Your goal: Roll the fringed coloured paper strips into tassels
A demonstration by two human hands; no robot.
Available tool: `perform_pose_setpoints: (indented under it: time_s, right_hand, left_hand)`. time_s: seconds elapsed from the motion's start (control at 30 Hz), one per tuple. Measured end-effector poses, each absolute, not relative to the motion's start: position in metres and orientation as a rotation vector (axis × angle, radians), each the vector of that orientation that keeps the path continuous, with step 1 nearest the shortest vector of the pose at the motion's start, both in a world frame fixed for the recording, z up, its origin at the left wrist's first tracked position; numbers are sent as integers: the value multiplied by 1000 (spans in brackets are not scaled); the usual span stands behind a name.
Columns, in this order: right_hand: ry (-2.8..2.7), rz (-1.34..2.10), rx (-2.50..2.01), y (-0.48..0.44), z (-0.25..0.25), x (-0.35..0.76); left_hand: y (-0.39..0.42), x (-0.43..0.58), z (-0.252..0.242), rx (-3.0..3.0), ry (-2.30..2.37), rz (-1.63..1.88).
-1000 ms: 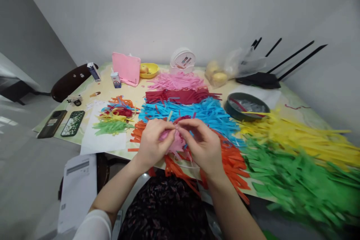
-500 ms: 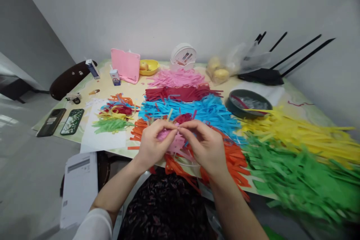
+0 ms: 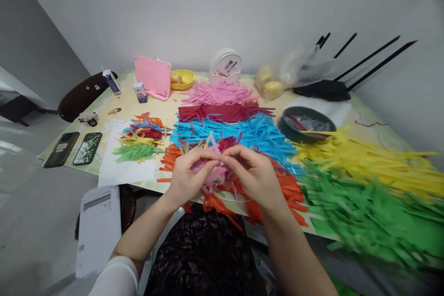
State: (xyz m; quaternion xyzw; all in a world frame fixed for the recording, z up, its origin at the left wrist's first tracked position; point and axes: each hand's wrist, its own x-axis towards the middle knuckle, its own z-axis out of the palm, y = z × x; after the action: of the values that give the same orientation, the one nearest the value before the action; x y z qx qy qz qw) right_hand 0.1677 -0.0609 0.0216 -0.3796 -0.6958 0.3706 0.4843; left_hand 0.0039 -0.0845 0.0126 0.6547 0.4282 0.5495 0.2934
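My left hand (image 3: 189,175) and my right hand (image 3: 255,175) meet fingertip to fingertip over the table's front edge. Both are closed in a pinch on pink paper strips (image 3: 215,175), which hang and stick out between them. The exact pinched spot is hidden by the fingertips. A small dark red bunch (image 3: 227,143) shows just behind the fingers. Below and around my hands lie orange paper strips (image 3: 289,194). Blue strips (image 3: 225,132), dark red strips (image 3: 222,112) and pink strips (image 3: 222,93) are layered beyond them.
Yellow strips (image 3: 367,157) and green strips (image 3: 367,212) pile up on the right beside a dark round bowl (image 3: 294,134). Two phones (image 3: 87,149) and white paper (image 3: 128,173) with small coloured bunches lie left. A pink tablet case (image 3: 152,76) and black router (image 3: 322,91) stand behind.
My hands stay pinched together at nearly the same place. The pink strips between them have shifted, with one now standing up behind the fingers. The view has tilted slightly.
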Motion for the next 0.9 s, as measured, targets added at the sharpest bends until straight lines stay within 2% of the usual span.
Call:
perform_pose_setpoints:
  time_s: [0.27, 0.4, 0.63, 0.9]
  right_hand:
    - [-1322, 1343, -811, -57, 10, 163]
    - [-1234, 1406, -749, -59, 6, 160]
    - [-1324, 1239, -819, -66, 10, 158]
    - [-1561, 863, -943, -71, 11, 159]
  left_hand:
    - [-86, 2, 17, 1605, 1132, 1397]
    - [-87, 7, 18, 1564, 1177, 1454]
    - [-86, 8, 18, 1584, 1177, 1486]
    - [-86, 6, 17, 1681, 1236, 1459]
